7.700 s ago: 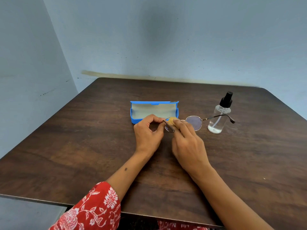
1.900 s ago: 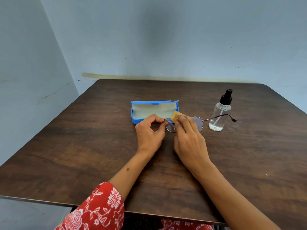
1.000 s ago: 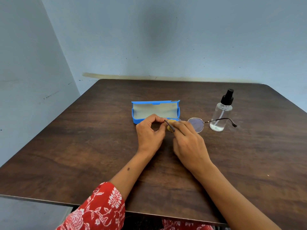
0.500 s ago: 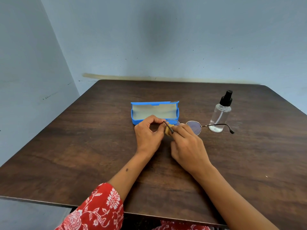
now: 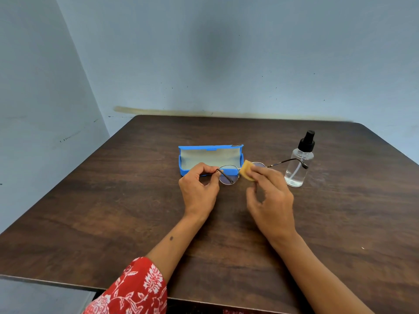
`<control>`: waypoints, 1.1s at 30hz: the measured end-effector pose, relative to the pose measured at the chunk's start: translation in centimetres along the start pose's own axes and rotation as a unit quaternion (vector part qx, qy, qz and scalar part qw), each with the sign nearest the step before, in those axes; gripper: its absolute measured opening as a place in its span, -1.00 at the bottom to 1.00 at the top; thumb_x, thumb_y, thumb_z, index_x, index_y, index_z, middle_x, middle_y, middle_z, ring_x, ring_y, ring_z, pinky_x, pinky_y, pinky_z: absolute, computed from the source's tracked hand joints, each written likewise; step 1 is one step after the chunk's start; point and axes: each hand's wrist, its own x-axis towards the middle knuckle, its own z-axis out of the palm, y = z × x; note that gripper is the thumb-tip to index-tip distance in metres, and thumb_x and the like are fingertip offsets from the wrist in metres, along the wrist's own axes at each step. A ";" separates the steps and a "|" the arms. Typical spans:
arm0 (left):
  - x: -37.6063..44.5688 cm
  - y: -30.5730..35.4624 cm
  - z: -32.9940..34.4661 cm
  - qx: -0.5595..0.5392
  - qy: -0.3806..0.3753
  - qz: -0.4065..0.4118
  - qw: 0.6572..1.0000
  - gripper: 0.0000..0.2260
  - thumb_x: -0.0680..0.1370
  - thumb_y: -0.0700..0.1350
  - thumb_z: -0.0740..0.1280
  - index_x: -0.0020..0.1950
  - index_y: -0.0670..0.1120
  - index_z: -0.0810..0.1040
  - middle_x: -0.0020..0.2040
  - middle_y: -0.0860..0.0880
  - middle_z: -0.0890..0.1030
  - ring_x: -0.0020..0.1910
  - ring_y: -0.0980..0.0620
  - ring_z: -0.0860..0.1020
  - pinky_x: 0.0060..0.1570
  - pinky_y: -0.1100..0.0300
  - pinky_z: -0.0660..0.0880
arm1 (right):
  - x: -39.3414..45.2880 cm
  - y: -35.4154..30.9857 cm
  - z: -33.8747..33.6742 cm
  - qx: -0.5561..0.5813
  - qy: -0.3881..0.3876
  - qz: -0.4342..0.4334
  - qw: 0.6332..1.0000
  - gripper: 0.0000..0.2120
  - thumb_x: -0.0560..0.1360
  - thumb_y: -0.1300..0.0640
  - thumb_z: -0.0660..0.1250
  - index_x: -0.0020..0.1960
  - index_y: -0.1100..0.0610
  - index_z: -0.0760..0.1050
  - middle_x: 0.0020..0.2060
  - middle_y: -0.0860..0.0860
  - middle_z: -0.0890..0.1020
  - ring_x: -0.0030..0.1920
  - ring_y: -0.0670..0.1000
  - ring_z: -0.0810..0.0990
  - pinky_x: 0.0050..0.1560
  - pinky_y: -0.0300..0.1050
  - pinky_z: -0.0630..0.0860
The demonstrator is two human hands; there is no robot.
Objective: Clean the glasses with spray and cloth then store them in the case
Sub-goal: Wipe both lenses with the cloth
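Round thin-framed glasses (image 5: 229, 174) are held just above the table in front of the open blue case (image 5: 210, 158). My left hand (image 5: 199, 189) pinches the left hinge of the frame, the left temple folded across its lens. My right hand (image 5: 269, 198) pinches a small yellow cloth (image 5: 246, 171) against the right lens, which the cloth and fingers mostly hide. The right temple sticks out toward the clear spray bottle (image 5: 299, 162) with a black nozzle, standing upright to the right.
The dark wooden table (image 5: 113, 211) fills the view, with grey walls at the back and left. The case lies open with its beige lining up, just behind my hands. My red patterned sleeve (image 5: 133, 288) is at the near edge.
My right hand has moved the yellow cloth from the left lens to the right lens. The left lens is now uncovered. My left hand keeps its hold on the hinge.
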 end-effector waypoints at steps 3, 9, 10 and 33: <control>-0.1 0.0 0.0 0.003 -0.010 0.016 1.000 -0.87 0.38 -0.34 0.46 -0.28 -0.14 0.58 -0.27 0.01 0.65 -0.21 0.24 0.60 -0.22 0.52 0.45 | -0.3 -0.6 0.8 -0.036 -0.076 -0.070 0.994 -0.67 0.38 0.33 0.17 0.07 0.32 0.58 0.02 0.16 0.61 0.08 0.05 0.50 0.20 -0.23 0.41; -0.1 -0.2 0.0 0.000 -0.018 0.025 1.000 -0.90 0.38 -0.34 0.46 -0.24 -0.17 0.60 -0.27 0.01 0.65 -0.21 0.21 0.61 -0.19 0.45 0.49 | -0.7 -0.8 1.3 -0.089 -0.158 -0.124 0.976 -0.61 0.37 0.28 0.12 0.08 0.29 0.59 0.00 0.11 0.63 0.06 0.06 0.49 0.14 -0.15 0.42; -0.1 -0.1 0.0 -0.003 -0.020 0.026 0.999 -0.90 0.38 -0.34 0.46 -0.24 -0.17 0.60 -0.27 0.01 0.65 -0.22 0.21 0.61 -0.19 0.46 0.49 | -0.7 -0.8 1.3 -0.093 -0.153 -0.128 0.976 -0.62 0.37 0.28 0.12 0.06 0.29 0.60 -0.01 0.11 0.63 0.05 0.05 0.48 0.13 -0.15 0.41; -0.1 -0.1 0.1 0.015 -0.017 0.036 0.999 -0.78 0.37 -0.34 0.44 -0.30 -0.03 0.53 -0.27 -0.02 0.66 -0.22 0.09 0.63 -0.12 0.27 0.57 | -0.5 -1.2 1.2 -0.143 -0.147 -0.098 0.974 -0.64 0.38 0.28 0.11 0.05 0.29 0.60 -0.02 0.12 0.64 0.02 0.09 0.56 0.13 -0.14 0.40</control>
